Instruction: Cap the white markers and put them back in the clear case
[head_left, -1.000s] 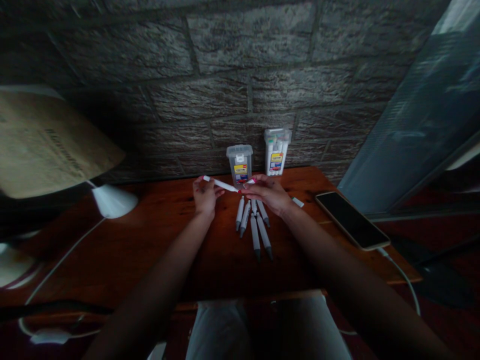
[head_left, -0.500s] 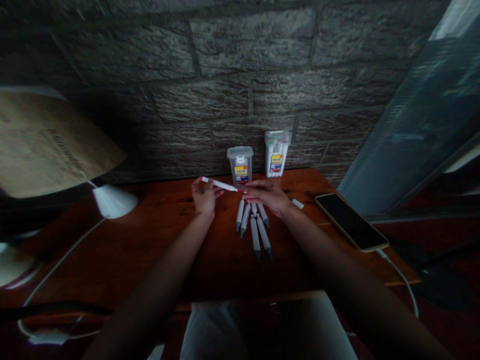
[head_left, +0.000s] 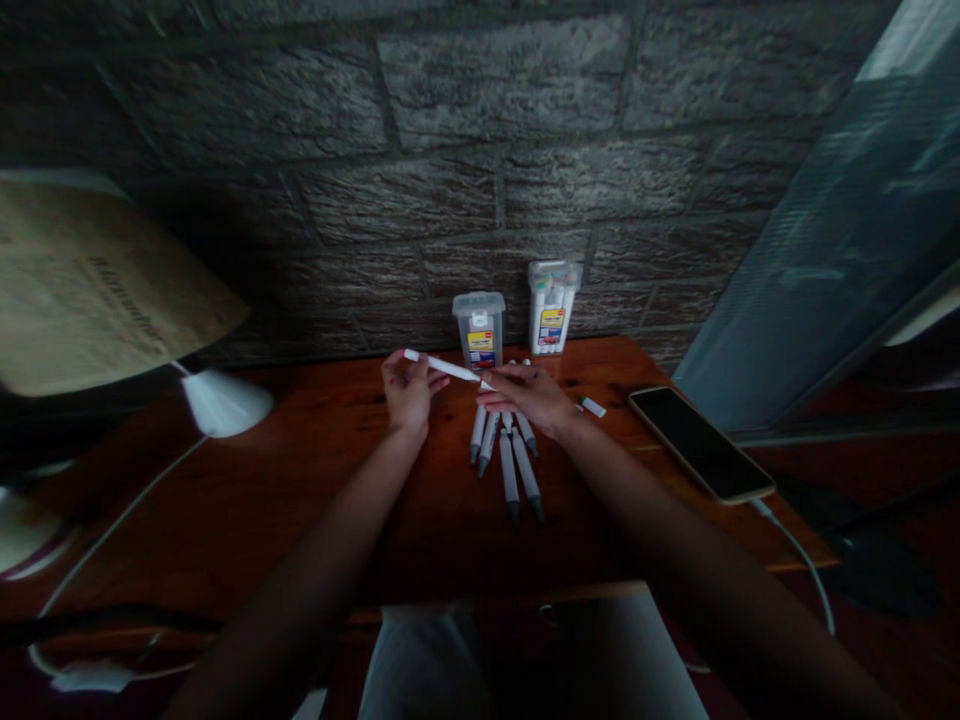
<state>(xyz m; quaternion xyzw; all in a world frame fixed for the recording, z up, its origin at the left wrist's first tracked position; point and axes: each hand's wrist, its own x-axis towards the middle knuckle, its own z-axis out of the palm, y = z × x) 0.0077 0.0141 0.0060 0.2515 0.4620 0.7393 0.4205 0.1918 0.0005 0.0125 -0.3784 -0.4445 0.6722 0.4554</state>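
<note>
Over the table, my left hand (head_left: 409, 393) pinches a slim white marker (head_left: 448, 369) with a red end on the left. The marker slants slightly down to the right. My right hand (head_left: 531, 396) is closed at its other end, with a small white marker cap (head_left: 487, 384) between the fingertips. A dark sliver shows between cap and barrel; whether they touch I cannot tell. Beneath the right hand, several white markers with grey ends (head_left: 510, 470) lie fanned out on the wood. A loose white cap with a green end (head_left: 592, 407) lies to the right of my wrist.
Behind the hands stand a clear plastic case (head_left: 480, 325) and a second case full of markers (head_left: 551, 310), against the brick wall (head_left: 450, 190). A phone (head_left: 697, 440) with a charging cable lies right on the wooden table (head_left: 300, 500). A lamp (head_left: 225, 402) stands left.
My right hand has shifted slightly left and down at the marker's end. The red tip that showed there earlier is no longer visible. My left hand has barely moved.
</note>
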